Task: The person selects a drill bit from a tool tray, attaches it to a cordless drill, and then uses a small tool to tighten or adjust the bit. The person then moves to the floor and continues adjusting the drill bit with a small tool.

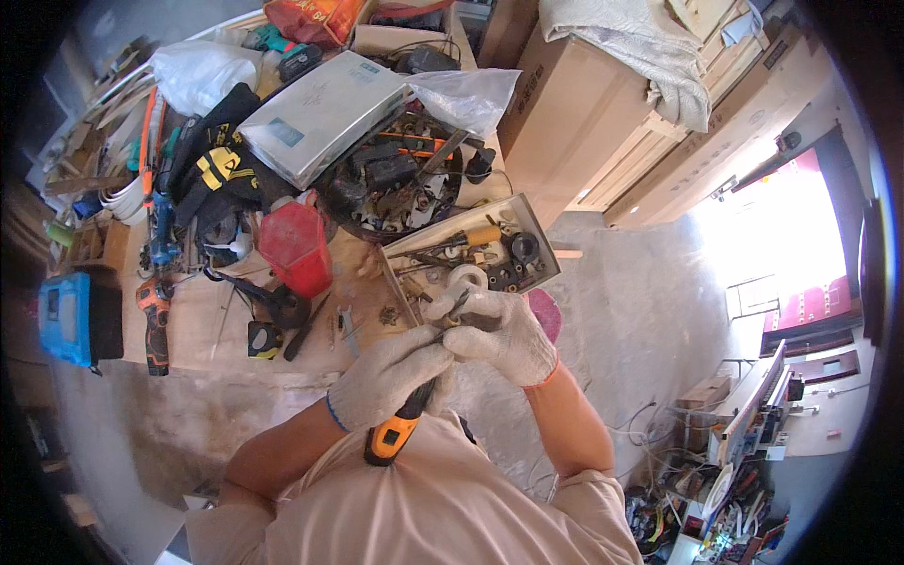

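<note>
Both my hands wear pale work gloves and meet in front of my chest. My left hand (pixel 391 375) is wrapped round the slim body of an orange-and-black power tool (pixel 392 437), whose butt end points back toward me. At the tool's far end, my right hand (pixel 501 337) has its fingers closed at the head, where a small dark piece shows; its kind is hidden by the gloves. Just beyond the hands is a shallow box (pixel 544 237) of parts. It holds a yellow-handled screwdriver (pixel 483 235), a white ring-shaped roll (pixel 467 277) and dark round fittings.
On the bench lie a tape measure (pixel 265 340), a wrench (pixel 348 330), a red container (pixel 296 249), an orange-and-black cordless drill (pixel 153 318) and a silver case (pixel 325 115). A blue bag (pixel 68 320) sits far left. Large cardboard boxes (pixel 570 108) stand behind. Cluttered tools (pixel 697 508) lie lower right.
</note>
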`<action>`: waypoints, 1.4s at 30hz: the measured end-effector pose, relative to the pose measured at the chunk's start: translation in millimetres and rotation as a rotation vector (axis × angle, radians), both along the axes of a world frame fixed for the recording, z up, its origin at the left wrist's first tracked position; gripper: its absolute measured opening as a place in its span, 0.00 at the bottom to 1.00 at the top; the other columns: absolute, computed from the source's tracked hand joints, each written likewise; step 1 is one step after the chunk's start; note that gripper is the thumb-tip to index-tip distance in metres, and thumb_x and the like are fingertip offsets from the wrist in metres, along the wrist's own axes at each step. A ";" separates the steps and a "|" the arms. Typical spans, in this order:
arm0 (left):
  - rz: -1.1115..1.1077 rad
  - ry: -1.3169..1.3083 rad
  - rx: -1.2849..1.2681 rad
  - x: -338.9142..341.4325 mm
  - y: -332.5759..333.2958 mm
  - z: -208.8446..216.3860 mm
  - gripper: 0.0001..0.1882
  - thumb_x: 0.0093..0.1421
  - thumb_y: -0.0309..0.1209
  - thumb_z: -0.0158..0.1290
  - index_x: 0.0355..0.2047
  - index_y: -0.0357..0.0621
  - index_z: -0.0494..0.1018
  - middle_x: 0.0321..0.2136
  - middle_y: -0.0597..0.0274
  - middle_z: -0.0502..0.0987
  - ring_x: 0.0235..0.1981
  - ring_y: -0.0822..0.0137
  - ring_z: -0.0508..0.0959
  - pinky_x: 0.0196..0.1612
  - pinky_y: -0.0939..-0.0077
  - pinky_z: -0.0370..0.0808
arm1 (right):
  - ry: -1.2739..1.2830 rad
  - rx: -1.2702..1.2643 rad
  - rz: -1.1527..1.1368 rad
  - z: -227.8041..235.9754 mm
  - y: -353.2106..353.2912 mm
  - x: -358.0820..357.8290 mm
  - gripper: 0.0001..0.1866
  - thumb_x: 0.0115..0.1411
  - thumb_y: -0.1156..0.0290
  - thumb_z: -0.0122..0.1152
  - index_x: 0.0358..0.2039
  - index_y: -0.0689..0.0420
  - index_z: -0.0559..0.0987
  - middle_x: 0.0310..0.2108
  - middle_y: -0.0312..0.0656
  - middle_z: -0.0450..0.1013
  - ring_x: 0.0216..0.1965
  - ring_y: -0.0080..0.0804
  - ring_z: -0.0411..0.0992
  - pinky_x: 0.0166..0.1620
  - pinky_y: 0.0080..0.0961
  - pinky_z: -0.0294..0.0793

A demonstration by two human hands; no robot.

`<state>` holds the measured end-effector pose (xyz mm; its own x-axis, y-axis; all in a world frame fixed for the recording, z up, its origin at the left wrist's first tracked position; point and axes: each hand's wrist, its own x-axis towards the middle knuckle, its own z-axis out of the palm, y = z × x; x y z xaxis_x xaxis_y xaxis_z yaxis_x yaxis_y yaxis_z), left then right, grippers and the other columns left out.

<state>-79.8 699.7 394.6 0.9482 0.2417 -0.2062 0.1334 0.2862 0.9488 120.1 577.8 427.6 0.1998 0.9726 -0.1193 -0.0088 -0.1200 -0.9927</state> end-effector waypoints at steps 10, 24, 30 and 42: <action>0.052 0.028 -0.268 0.7 3.1 17.5 0.21 0.83 0.42 0.43 0.41 0.39 0.76 0.30 0.59 0.81 0.26 0.68 0.80 0.32 0.73 0.79 | 0.003 0.038 -0.061 -3.8 -3.9 -2.4 0.11 0.68 0.71 0.71 0.48 0.63 0.84 0.44 0.35 0.80 0.49 0.23 0.77 0.55 0.27 0.78; 0.032 0.042 -0.402 -3.7 10.2 15.7 0.26 0.82 0.49 0.43 0.37 0.40 0.76 0.30 0.56 0.81 0.26 0.64 0.82 0.32 0.69 0.81 | 0.110 0.038 -0.093 -8.1 6.5 -12.5 0.11 0.70 0.71 0.71 0.49 0.61 0.83 0.36 0.32 0.80 0.35 0.16 0.76 0.39 0.20 0.77; 0.064 0.005 -0.434 -2.4 12.3 4.5 0.24 0.83 0.46 0.43 0.39 0.39 0.77 0.31 0.54 0.82 0.27 0.64 0.82 0.34 0.69 0.81 | 0.085 -0.017 -0.113 -5.1 9.0 -13.9 0.14 0.70 0.69 0.69 0.52 0.62 0.83 0.37 0.31 0.80 0.37 0.15 0.75 0.39 0.20 0.76; 0.147 0.081 -0.176 14.9 11.8 30.3 0.18 0.83 0.40 0.44 0.50 0.37 0.75 0.31 0.57 0.85 0.30 0.69 0.83 0.37 0.74 0.82 | -0.123 0.124 -0.236 -23.1 15.9 -6.7 0.12 0.73 0.66 0.63 0.44 0.63 0.85 0.39 0.36 0.81 0.40 0.23 0.77 0.48 0.28 0.79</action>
<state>-64.9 711.5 424.9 0.8843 0.3296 -0.3308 0.1515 0.4678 0.8708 113.4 593.7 404.5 0.4279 0.9031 0.0364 0.0993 -0.0069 -0.9950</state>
